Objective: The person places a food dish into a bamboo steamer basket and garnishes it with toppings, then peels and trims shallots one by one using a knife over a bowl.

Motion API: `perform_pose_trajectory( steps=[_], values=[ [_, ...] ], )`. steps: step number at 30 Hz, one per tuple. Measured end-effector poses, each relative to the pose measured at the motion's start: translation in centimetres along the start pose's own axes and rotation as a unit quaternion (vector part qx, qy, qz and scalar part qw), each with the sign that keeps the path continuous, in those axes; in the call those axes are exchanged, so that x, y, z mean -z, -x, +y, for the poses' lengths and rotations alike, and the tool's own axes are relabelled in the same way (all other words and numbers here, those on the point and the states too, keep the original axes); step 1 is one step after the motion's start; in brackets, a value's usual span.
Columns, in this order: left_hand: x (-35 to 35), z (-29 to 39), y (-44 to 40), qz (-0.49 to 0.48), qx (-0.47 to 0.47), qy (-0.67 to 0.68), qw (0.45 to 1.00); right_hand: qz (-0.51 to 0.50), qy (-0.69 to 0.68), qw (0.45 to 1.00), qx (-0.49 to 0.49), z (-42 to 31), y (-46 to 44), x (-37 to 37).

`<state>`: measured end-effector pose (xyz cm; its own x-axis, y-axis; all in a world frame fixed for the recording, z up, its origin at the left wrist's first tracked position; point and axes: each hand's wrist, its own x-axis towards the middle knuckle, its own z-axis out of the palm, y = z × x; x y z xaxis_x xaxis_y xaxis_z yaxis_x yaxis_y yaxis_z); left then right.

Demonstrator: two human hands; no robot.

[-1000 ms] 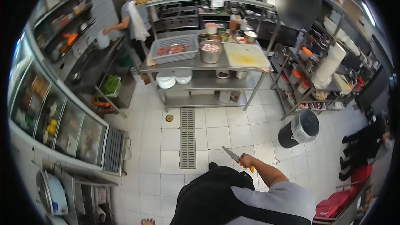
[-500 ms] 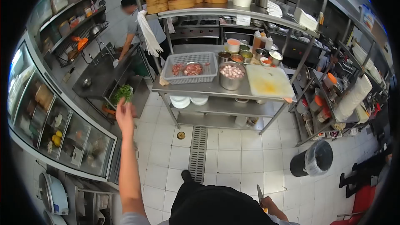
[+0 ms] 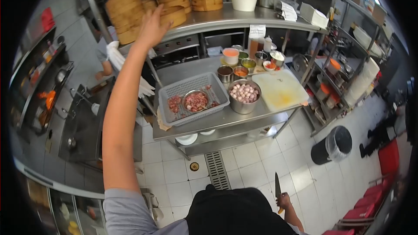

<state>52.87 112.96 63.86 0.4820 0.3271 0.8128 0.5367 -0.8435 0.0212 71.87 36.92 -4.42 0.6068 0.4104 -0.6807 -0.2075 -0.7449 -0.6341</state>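
My left hand (image 3: 154, 28) is raised with its fingers spread, in front of the bamboo steamers (image 3: 126, 15) on the upper shelf; its fingertips overlap a low steamer (image 3: 175, 16), and contact is unclear. Low at my right side, my right hand (image 3: 284, 201) is closed around the handle of a knife (image 3: 278, 186), blade pointing forward. On the steel table (image 3: 209, 124) stand a grey basket (image 3: 167, 93) with cut meat and a bowl of meat (image 3: 195, 101), a pot of pale round pieces (image 3: 244, 92), and a stained white cutting board (image 3: 281, 89).
Sauce containers (image 3: 230, 56) stand behind the pot. A lined bin (image 3: 339, 143) is at the right, near red chairs (image 3: 389, 156) and a person's dark-clothed legs (image 3: 376, 141). At the left, another person's hand (image 3: 103, 73) is by the sink counter (image 3: 82, 122). A floor drain (image 3: 217, 169) lies ahead.
My left hand has risen from low at the left to the upper shelf's steamers. The table appears closer. The knife has stayed in my right hand.
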Motion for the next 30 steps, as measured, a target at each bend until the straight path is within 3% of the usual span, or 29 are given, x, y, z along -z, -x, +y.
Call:
perform_pose_trajectory(
  steps=[2, 7, 9, 12, 14, 15, 16, 17, 18, 20, 22, 24, 28, 30],
  values=[
    [-2.6, -1.3, -2.4, -0.027, 0.012, -0.029, 0.999, 0.055, -0.12, 0.991, -0.024, -9.1, 7.6, -2.3],
    [-5.9, -3.0, -5.4, -0.186, 0.124, -0.179, 0.958, 0.056, -0.142, 0.987, -0.038, -11.6, 9.1, -4.3],
    [-6.2, -3.3, -4.8, -0.163, 0.122, -0.141, 0.969, 0.075, -0.142, 0.986, -0.039, -10.2, 9.1, -4.5],
    [-4.8, -3.5, -3.5, -0.064, 0.03, -0.066, 0.995, 0.093, -0.143, 0.984, -0.051, -10.2, 6.8, -4.5],
    [-2.3, -2.8, -3.3, -0.048, 0.079, -0.008, 0.996, 0.095, -0.143, 0.982, -0.078, -12.3, 5.9, -3.8],
    [-1.1, -2.1, -2.2, 0.009, 0.015, 0.015, 1.0, 0.1, -0.159, 0.978, -0.087, -12.9, 5.1, -3.4],
    [1.8, 1.1, -0.8, -0.033, 0.021, 0.089, 0.995, 0.1, -0.156, 0.979, -0.091, -13.4, 4.1, -3.0],
    [4.3, 3.9, 0.1, -0.034, -0.083, 0.072, 0.993, 0.099, -0.15, 0.979, -0.094, -13.7, 3.3, -2.3],
    [5.9, 5.7, 1.8, -0.08, -0.009, 0.15, 0.985, 0.104, -0.134, 0.982, -0.086, -14.0, 2.5, -1.4],
    [8.5, 10.6, 4.4, -0.164, -0.109, 0.171, 0.965, 0.102, -0.143, 0.981, -0.082, -14.7, 0.9, 0.2],
    [6.8, 17.7, 4.8, -0.322, -0.171, 0.229, 0.903, 0.105, -0.16, 0.978, -0.089, -14.9, -0.7, 1.4],
    [0.2, 21.8, 6.1, -0.379, -0.285, 0.267, 0.839, 0.106, -0.164, 0.976, -0.092, -15.0, -2.0, 2.9],
    [-18.3, 30.0, 11.2, -0.415, -0.15, 0.427, 0.789, 0.109, -0.192, 0.969, -0.109, -14.8, -3.0, 4.8],
    [-27.8, 33.2, 14.6, -0.35, -0.157, 0.385, 0.84, 0.102, -0.203, 0.967, -0.116, -14.3, -3.0, 5.0]
  ],
)
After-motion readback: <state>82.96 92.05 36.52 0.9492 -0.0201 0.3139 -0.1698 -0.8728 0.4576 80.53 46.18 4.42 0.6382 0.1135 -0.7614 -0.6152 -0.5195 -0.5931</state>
